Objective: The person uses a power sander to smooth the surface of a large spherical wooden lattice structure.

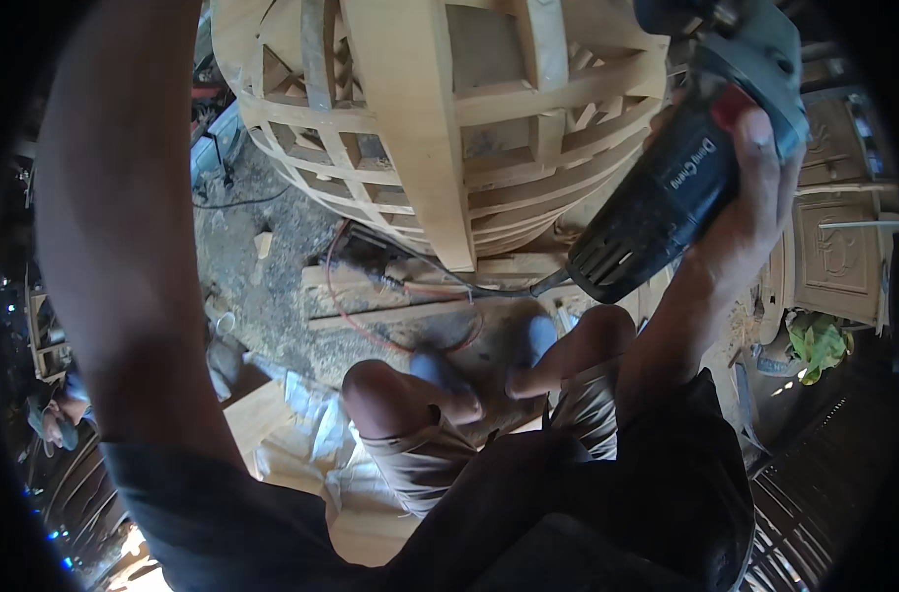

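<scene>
My right hand [762,192] is wrapped round an angle grinder [662,192] with a dark body, a grey-green head and a red switch. The grinder's head points up and away, at the top right of the head view. Its cable [499,291] runs left from the rear end. Ahead of me stands a large curved wooden lattice frame [407,118] of pale slats. My left forearm [124,237] reaches up along the left side, and the left hand lies beyond the upper edge. Whether the grinder touches the frame, I cannot tell.
Loose planks [390,318] and an orange hose [336,311] lie on the dirt floor by my feet. Carved wooden panels [836,259] and a leafy green plant [818,345] are at the right. Another person's foot [57,424] shows at the far left.
</scene>
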Demonstrator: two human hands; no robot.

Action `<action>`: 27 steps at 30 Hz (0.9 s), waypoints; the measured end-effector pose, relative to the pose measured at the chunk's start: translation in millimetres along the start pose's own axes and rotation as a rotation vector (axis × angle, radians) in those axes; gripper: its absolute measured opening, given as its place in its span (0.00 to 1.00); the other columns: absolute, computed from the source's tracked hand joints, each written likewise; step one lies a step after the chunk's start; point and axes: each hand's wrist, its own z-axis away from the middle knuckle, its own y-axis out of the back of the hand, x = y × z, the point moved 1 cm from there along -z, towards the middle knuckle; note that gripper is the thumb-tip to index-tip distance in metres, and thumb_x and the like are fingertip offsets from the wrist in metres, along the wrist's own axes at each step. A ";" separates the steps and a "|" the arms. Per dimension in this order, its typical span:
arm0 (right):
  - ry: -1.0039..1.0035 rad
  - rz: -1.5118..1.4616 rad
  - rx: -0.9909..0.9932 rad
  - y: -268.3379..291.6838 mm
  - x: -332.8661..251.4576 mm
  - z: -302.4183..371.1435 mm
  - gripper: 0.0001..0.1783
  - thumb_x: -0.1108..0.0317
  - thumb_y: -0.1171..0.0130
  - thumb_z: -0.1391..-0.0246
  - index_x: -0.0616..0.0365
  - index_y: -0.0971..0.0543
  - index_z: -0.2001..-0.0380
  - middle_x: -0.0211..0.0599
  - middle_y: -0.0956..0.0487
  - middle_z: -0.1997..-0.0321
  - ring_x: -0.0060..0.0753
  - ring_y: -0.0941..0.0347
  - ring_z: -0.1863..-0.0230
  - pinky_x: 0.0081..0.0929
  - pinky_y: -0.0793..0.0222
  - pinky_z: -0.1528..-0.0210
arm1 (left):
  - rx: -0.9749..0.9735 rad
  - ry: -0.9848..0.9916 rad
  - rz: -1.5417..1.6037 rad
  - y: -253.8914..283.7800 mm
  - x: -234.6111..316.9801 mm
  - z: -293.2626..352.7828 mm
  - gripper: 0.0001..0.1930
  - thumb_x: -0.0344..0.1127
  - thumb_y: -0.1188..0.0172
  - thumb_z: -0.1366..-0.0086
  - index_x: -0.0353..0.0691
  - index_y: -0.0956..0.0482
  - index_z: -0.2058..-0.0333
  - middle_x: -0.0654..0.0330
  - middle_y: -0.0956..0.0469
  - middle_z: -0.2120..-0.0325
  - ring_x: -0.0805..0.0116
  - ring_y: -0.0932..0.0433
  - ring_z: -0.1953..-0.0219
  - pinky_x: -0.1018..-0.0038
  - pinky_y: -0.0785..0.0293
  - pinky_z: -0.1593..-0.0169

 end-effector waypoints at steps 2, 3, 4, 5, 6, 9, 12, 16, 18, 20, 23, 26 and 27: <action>0.028 0.035 -0.047 6.2 -0.9 17.6 0.33 0.62 0.35 0.46 0.69 0.36 0.43 0.50 0.22 0.60 0.36 0.21 0.64 0.27 0.24 0.60 | 0.081 -0.083 0.124 6.5 19.9 42.1 0.15 0.36 0.47 0.31 0.34 0.25 0.50 0.59 0.22 0.58 0.67 0.22 0.56 0.70 0.26 0.51; 0.070 0.095 -0.050 8.6 -1.5 26.4 0.30 0.62 0.38 0.44 0.68 0.35 0.44 0.53 0.20 0.63 0.41 0.19 0.70 0.31 0.20 0.67 | 0.121 -0.121 0.183 8.4 31.7 64.6 0.15 0.36 0.47 0.31 0.34 0.25 0.50 0.59 0.22 0.58 0.67 0.22 0.56 0.70 0.26 0.52; 0.049 0.081 -0.088 12.7 -3.5 34.0 0.34 0.62 0.36 0.46 0.69 0.37 0.42 0.52 0.21 0.59 0.39 0.19 0.65 0.30 0.21 0.62 | 0.146 -0.158 0.236 8.2 45.2 87.6 0.15 0.36 0.46 0.31 0.35 0.25 0.50 0.59 0.22 0.58 0.68 0.22 0.56 0.70 0.26 0.52; 0.146 0.041 -0.109 13.3 -4.8 35.0 0.40 0.62 0.32 0.48 0.72 0.40 0.41 0.46 0.25 0.52 0.29 0.26 0.53 0.24 0.30 0.49 | 0.162 -0.188 0.277 6.2 60.8 111.7 0.15 0.35 0.46 0.31 0.35 0.26 0.50 0.60 0.22 0.58 0.68 0.22 0.56 0.70 0.26 0.52; 0.184 0.018 -0.148 15.5 -8.3 44.0 0.41 0.62 0.31 0.48 0.73 0.41 0.41 0.47 0.26 0.51 0.30 0.27 0.52 0.25 0.31 0.48 | 0.154 -0.217 0.303 -1.3 77.4 138.3 0.14 0.35 0.46 0.31 0.35 0.26 0.50 0.60 0.22 0.59 0.68 0.22 0.56 0.70 0.26 0.52; 0.218 0.191 -0.136 25.0 -19.3 60.3 0.44 0.61 0.30 0.50 0.74 0.43 0.40 0.49 0.26 0.50 0.32 0.27 0.51 0.27 0.31 0.47 | -0.037 0.072 1.033 -40.6 138.4 221.3 0.17 0.36 0.42 0.32 0.32 0.28 0.50 0.58 0.22 0.63 0.69 0.22 0.60 0.73 0.24 0.55; 0.164 0.140 -0.192 19.8 -22.9 66.2 0.45 0.60 0.30 0.51 0.73 0.43 0.40 0.49 0.24 0.53 0.33 0.26 0.53 0.27 0.30 0.48 | -0.251 0.495 0.751 -69.8 157.8 260.3 0.24 0.47 0.42 0.31 0.28 0.30 0.50 0.51 0.22 0.62 0.66 0.21 0.59 0.72 0.24 0.54; 0.167 0.259 -0.270 17.0 -22.9 72.8 0.46 0.57 0.31 0.52 0.71 0.44 0.39 0.51 0.24 0.53 0.39 0.25 0.53 0.32 0.30 0.48 | -0.335 0.573 0.814 -105.2 163.1 278.6 0.28 0.54 0.47 0.29 0.28 0.29 0.54 0.49 0.22 0.69 0.62 0.22 0.65 0.65 0.28 0.60; 0.137 0.299 -0.302 15.3 -20.8 75.3 0.47 0.56 0.31 0.52 0.70 0.44 0.39 0.54 0.25 0.51 0.41 0.25 0.51 0.33 0.31 0.46 | -0.262 0.636 0.862 -116.5 161.1 284.2 0.27 0.55 0.49 0.29 0.29 0.28 0.57 0.50 0.23 0.71 0.63 0.23 0.67 0.65 0.28 0.61; 0.142 0.388 -0.304 12.3 -19.3 75.3 0.47 0.56 0.32 0.52 0.70 0.45 0.38 0.55 0.25 0.51 0.43 0.25 0.50 0.34 0.31 0.46 | -0.177 0.577 0.899 -124.2 159.6 286.9 0.27 0.55 0.49 0.29 0.29 0.27 0.59 0.50 0.23 0.72 0.63 0.24 0.68 0.65 0.29 0.62; 0.132 0.371 -0.336 1.2 -17.9 69.2 0.47 0.57 0.32 0.52 0.69 0.45 0.38 0.55 0.25 0.51 0.46 0.25 0.50 0.36 0.32 0.45 | -0.107 0.586 0.846 -130.4 157.6 284.9 0.26 0.55 0.50 0.28 0.29 0.27 0.61 0.51 0.24 0.72 0.64 0.26 0.70 0.65 0.29 0.63; 0.123 0.387 -0.364 -7.8 -20.2 55.9 0.47 0.56 0.32 0.52 0.69 0.44 0.38 0.56 0.24 0.52 0.46 0.25 0.49 0.35 0.32 0.44 | -0.090 0.593 0.812 -131.2 153.7 269.9 0.27 0.56 0.50 0.28 0.30 0.27 0.62 0.51 0.24 0.73 0.64 0.27 0.70 0.65 0.30 0.64; 0.132 0.381 -0.373 -11.5 -21.8 49.6 0.47 0.55 0.32 0.53 0.69 0.44 0.38 0.57 0.24 0.52 0.46 0.25 0.49 0.35 0.32 0.44 | -0.080 0.586 0.810 -130.4 153.5 264.0 0.28 0.57 0.50 0.28 0.30 0.27 0.62 0.51 0.24 0.73 0.64 0.27 0.71 0.65 0.30 0.64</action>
